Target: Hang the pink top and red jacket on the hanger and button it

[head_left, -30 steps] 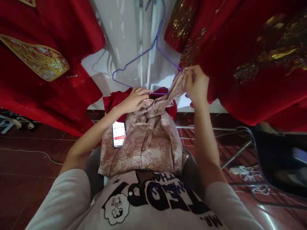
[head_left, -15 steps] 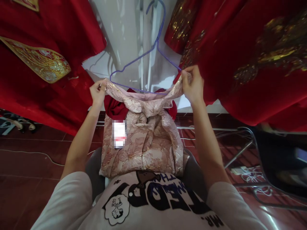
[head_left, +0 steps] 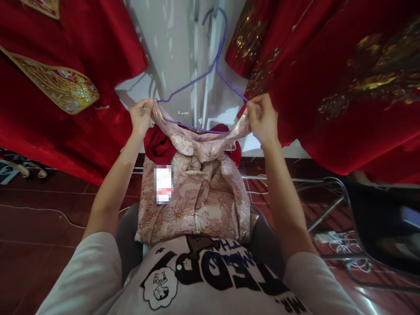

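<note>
A pink and gold floral garment (head_left: 193,197) lies folded across my lap, its upper edge raised and stretched between both hands. My left hand (head_left: 141,117) pinches the left end of that edge, beside the left end of a purple hanger (head_left: 192,83). At the right end, my right hand (head_left: 264,120) grips the fabric where the hanger's right arm meets it. The hanger's lower bar runs just behind the garment's edge. Dark red fabric (head_left: 159,146) shows on both sides under the edge. A white tag (head_left: 163,183) lies on the garment's left part.
Red garments with gold decoration hang at the left (head_left: 108,57) and right (head_left: 305,96). A black chair (head_left: 377,210) with a metal frame stands at the right, near white cables (head_left: 341,243) on the floor. Shoes (head_left: 31,170) are at the far left.
My left hand has moved right and slightly up with the fabric, now covering the hanger's left end. My right hand and the hanger have shifted slightly down.
</note>
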Motion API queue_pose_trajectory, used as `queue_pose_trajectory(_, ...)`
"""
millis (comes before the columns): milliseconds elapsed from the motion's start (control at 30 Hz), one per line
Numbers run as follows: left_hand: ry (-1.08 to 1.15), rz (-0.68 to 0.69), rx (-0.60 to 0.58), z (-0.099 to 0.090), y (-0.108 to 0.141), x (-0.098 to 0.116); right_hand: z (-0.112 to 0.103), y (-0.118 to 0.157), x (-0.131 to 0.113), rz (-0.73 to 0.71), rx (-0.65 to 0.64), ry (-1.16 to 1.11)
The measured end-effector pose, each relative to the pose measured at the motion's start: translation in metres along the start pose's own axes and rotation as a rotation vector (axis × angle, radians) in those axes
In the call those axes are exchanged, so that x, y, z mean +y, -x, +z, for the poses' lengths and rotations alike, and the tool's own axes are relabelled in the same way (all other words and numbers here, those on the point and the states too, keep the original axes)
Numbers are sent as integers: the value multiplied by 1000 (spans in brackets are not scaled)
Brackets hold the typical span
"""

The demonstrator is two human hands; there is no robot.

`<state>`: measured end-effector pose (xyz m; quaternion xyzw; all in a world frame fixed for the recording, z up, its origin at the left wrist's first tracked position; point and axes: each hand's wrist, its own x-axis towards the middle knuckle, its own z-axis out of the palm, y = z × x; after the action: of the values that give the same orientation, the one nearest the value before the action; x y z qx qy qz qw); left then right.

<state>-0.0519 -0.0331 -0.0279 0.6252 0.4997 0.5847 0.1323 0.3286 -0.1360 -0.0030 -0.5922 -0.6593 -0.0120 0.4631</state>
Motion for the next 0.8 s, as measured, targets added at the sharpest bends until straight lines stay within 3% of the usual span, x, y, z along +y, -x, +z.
queue_pose_trajectory(100, -19, 104, -116, 16, -7, 19, -1, 0, 0, 16, -1, -6)
queue_pose_trajectory(200, 27, 105, -228, 26, -17, 24, -1, 0, 0, 28, -11, -32)
queue_pose_trajectory(300, 106, 4, -210, 24, -31, 3, 0, -1, 1, 30, -7, -51)
queue_pose_trajectory(400, 95, -134, -144, 10, -40, -30, 1, 0, 2, 30, -2, -39)
queue_pose_trajectory(433, 58, -181, -194, 3, -40, -39, 2, 0, 2, 27, -4, -37)
queue_pose_trajectory(500, -28, -234, -400, -9, -34, -53, 2, -1, 3, 22, -6, -37)
queue_pose_trajectory(600, -111, -226, -611, -21, -20, -59, 1, -1, 4, 17, -1, -40)
queue_pose_trajectory(700, -73, -242, -551, -24, -15, -55, 1, -1, 4, 21, -3, -35)
queue_pose_trajectory(800, -92, -251, -431, -22, -26, -47, 0, -1, 2, 27, -13, -35)
